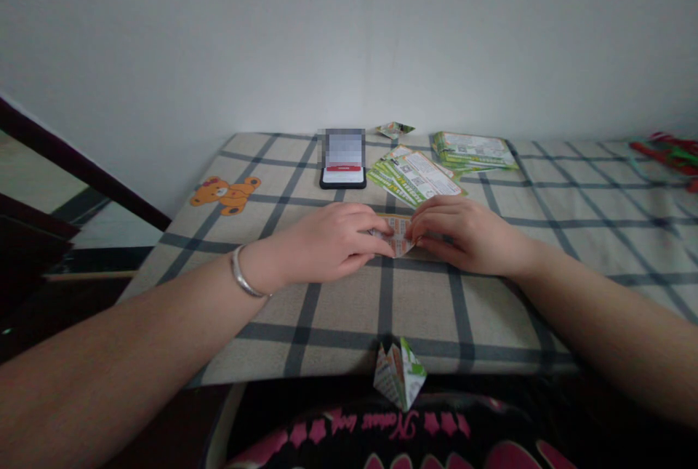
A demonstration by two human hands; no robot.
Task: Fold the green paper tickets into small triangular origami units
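"Black cloth (480,433) is lying nearest, well this side of the phone (342,178). Where are the hands holding the sheet (401,233)?"

"Nearer us than the phone, slightly right. Left hand (342,240) and right hand (463,231) are pinching opposite ends, each grip narrow on paper, probably steadying it."

"Why is the phone lying face up?"

"Likely for glancing down at. Cards (422,177) are fanning out just right of it, perhaps lying there for easy reach."

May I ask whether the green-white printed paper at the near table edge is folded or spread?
Folded: the paper is creased into points.
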